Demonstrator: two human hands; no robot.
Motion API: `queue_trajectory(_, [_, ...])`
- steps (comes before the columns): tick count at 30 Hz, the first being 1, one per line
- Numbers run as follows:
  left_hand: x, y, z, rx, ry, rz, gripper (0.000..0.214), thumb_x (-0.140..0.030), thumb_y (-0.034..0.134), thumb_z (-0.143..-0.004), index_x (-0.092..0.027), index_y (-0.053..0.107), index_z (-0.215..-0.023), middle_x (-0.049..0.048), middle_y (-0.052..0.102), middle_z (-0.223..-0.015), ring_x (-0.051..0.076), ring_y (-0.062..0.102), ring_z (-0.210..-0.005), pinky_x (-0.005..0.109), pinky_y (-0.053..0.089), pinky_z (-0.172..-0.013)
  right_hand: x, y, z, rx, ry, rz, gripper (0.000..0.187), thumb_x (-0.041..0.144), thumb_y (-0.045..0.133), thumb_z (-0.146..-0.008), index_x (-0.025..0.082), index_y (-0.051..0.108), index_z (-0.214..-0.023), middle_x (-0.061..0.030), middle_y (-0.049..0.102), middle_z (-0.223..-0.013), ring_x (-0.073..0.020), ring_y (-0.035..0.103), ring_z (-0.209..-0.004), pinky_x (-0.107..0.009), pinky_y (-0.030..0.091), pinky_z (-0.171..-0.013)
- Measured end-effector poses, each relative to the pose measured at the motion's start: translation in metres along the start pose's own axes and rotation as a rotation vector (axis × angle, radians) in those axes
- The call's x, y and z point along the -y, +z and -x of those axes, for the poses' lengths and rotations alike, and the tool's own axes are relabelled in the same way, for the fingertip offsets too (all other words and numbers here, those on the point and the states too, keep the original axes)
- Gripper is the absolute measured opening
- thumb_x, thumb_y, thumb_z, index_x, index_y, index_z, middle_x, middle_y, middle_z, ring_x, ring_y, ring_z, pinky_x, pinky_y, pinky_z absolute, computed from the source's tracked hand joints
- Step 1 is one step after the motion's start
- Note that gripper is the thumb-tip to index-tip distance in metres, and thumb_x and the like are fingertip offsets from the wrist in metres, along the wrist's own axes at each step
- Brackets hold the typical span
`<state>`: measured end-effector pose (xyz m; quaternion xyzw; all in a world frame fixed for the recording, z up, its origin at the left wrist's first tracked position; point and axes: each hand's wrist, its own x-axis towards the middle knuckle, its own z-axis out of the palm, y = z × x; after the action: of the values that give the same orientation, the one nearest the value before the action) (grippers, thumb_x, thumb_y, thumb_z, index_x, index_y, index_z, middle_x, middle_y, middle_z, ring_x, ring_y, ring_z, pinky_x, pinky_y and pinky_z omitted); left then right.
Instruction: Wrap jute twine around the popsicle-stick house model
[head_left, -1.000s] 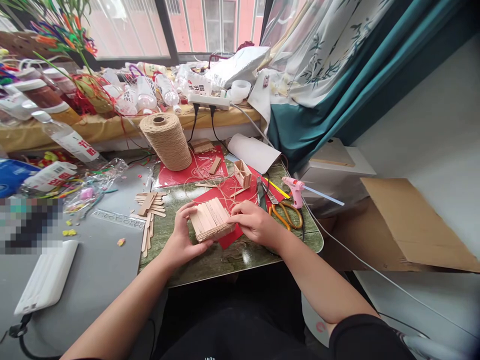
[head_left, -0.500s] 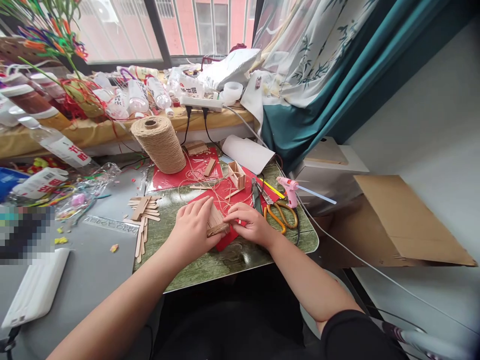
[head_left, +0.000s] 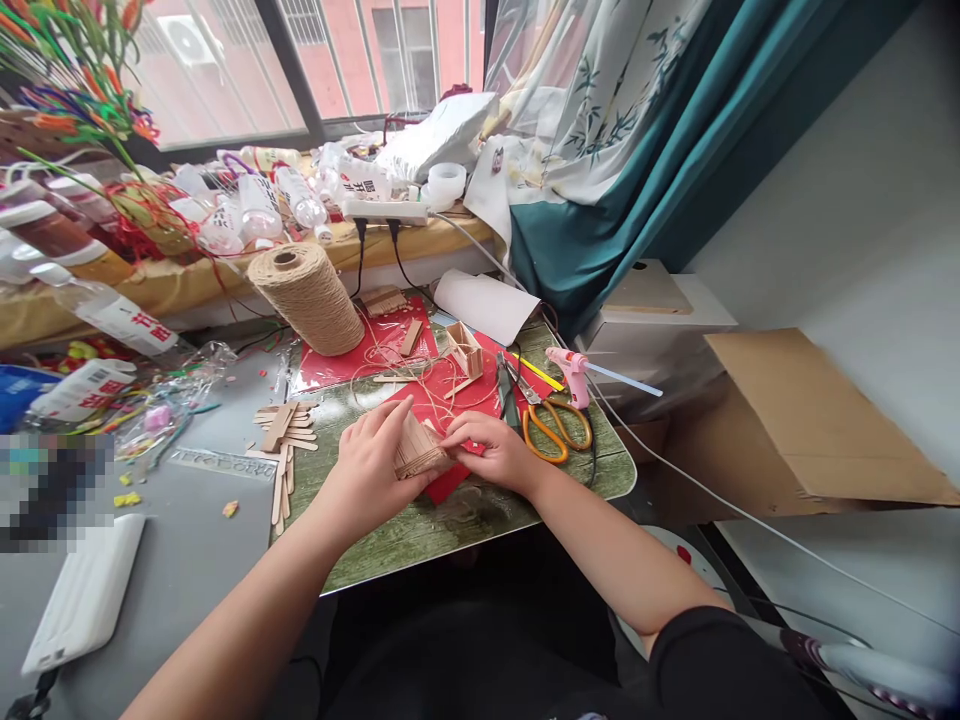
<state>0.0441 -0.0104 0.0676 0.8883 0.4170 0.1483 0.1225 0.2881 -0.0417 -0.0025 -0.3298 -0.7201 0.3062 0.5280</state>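
Head view: my left hand (head_left: 367, 460) wraps over the wooden-stick piece (head_left: 418, 447), thumb along its near side, while my right hand (head_left: 487, 450) pinches its right end. It is above the front of the green worktop (head_left: 397, 545), slats pointing away from me towards the window; its long axis I cannot tell, being half covered. A second ago, my left hand held only the left side, leaving the top visible.

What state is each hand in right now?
Left hand: holding the stick-built piece.
Right hand: at its right edge; whether closed on anything cannot be told.
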Motion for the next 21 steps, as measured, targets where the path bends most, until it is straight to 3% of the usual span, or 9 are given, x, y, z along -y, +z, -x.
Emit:
queue_trajectory(5, [0.0, -0.002, 0.009, -0.11, 0.016, 0.199, 0.102, -0.051, 0.082, -0.087, -0.033, 0.023, -0.168, 0.016, 0.04, -0.163, 0.038, 0.04, -0.154, 0.059, 0.037, -0.126, 0.025, -0.008, -0.009, 0.02, -0.104, 0.046, 0.019, 0.016, 0.065, -0.103, 0.024, 0.078, -0.114, -0.0082, 0.074, -0.109, -0.0197, 0.069, -0.102, -0.037, 0.058, -0.094])
queue_trajectory(12, [0.018, 0.044, 0.017, -0.164, 0.019, 0.618, 0.113, -0.042, 0.079, -0.086, -0.029, 0.003, -0.169, 0.0194, 0.035, -0.158, 0.033, 0.048, -0.145, 0.054, 0.046, -0.12, 0.051, -0.014, -0.025, 0.233, -0.225, 0.283, 0.023, 0.013, 0.062, -0.102, 0.023, 0.076, -0.117, -0.0096, 0.072, -0.106, -0.0226, 0.065, -0.1, -0.041, 0.057, -0.092])
queue_trajectory(16, [0.032, 0.057, 0.026, -0.13, -0.003, 0.632, 0.111, -0.039, 0.079, -0.085, -0.027, 0.006, -0.168, 0.0179, 0.038, -0.153, 0.03, 0.051, -0.141, 0.054, 0.044, -0.121, 0.048, -0.008, -0.026, 0.314, -0.24, 0.387, 0.024, 0.013, 0.06, -0.101, 0.022, 0.076, -0.118, -0.0086, 0.07, -0.1, -0.0233, 0.064, -0.099, -0.042, 0.055, -0.093])
queue_trajectory(21, [0.048, 0.05, 0.036, -0.091, 0.021, 0.585, 0.098, -0.034, 0.08, -0.083, -0.026, 0.023, -0.162, 0.0158, 0.041, -0.15, 0.031, 0.046, -0.147, 0.054, 0.038, -0.126, 0.045, -0.005, -0.027, 0.343, -0.236, 0.428, 0.023, 0.011, 0.06, -0.099, 0.02, 0.076, -0.113, -0.0097, 0.068, -0.102, -0.0239, 0.06, -0.097, -0.041, 0.054, -0.092])
